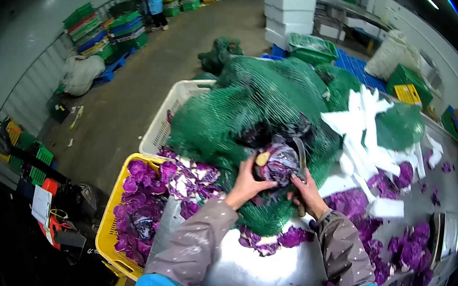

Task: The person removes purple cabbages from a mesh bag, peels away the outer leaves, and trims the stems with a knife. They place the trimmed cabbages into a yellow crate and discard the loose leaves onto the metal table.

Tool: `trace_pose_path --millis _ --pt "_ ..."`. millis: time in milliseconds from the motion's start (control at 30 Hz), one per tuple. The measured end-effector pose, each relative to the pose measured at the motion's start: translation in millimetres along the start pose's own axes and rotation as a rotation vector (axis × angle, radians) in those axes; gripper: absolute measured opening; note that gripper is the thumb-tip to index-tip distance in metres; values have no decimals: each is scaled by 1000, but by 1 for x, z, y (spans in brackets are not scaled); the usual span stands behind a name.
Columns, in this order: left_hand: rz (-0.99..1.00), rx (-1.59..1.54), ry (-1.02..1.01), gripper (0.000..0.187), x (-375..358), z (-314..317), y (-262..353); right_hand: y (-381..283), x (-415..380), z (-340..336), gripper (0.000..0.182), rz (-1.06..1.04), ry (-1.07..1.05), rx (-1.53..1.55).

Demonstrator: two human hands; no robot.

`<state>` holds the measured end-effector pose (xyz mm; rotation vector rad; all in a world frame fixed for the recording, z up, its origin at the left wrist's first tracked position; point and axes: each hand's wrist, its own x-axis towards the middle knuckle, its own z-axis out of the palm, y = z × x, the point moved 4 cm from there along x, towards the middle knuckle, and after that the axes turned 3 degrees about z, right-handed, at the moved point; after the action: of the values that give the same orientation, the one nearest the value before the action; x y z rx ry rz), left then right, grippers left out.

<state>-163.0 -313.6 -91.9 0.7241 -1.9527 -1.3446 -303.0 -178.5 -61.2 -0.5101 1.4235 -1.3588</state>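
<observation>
A purple cabbage [282, 162] with a pale cut stem end lies at the mouth of a green mesh sack [246, 96]. My left hand [248, 184] grips its left side, thumb stretched across the lower front. At its right, my right hand [308, 194] is closed round the handle of a knife [300, 152], whose blade stands up along the cabbage's right side. More dark cabbages show behind it in the sack. Below my hands, trimmed purple leaves [265, 243] rest on the metal table [250, 271].
Left of the table stands a yellow crate [106, 231] of purple leaves, with a white crate [158, 114] behind. White foam netting [356, 130] and loose leaves [413, 248] lie to the right. Foam boxes [288, 16] are stacked beyond. A person [155, 1] stands far back left.
</observation>
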Motion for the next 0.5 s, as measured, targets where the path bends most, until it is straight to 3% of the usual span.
trace_pose_path --millis 67,167,200,233,300,367,400,433,500 --pt "102 -50 12 101 -20 -15 46 -11 -30 16 62 -51 13 112" --pt "174 -523 12 113 -54 -19 106 -26 -74 34 64 -109 -33 132" --pt "174 -533 26 115 -68 -24 123 -24 -88 41 65 -128 -54 127" --pt "294 -485 63 113 -78 -29 125 -23 -103 46 65 -146 -79 118" --pt "194 -548 62 115 -110 -37 145 -17 -134 51 65 -78 -158 154" --pt "-41 -821 26 109 -145 -43 134 -8 -159 45 57 22 -198 55" --pt "-157 -895 19 106 -165 -47 132 -8 -173 41 50 40 -155 -149" --pt "-266 -968 11 102 -181 -52 131 5 -179 33 52 -73 -146 -270" --pt "-354 -842 -54 95 -209 -59 119 13 -207 29 54 -138 26 -616"
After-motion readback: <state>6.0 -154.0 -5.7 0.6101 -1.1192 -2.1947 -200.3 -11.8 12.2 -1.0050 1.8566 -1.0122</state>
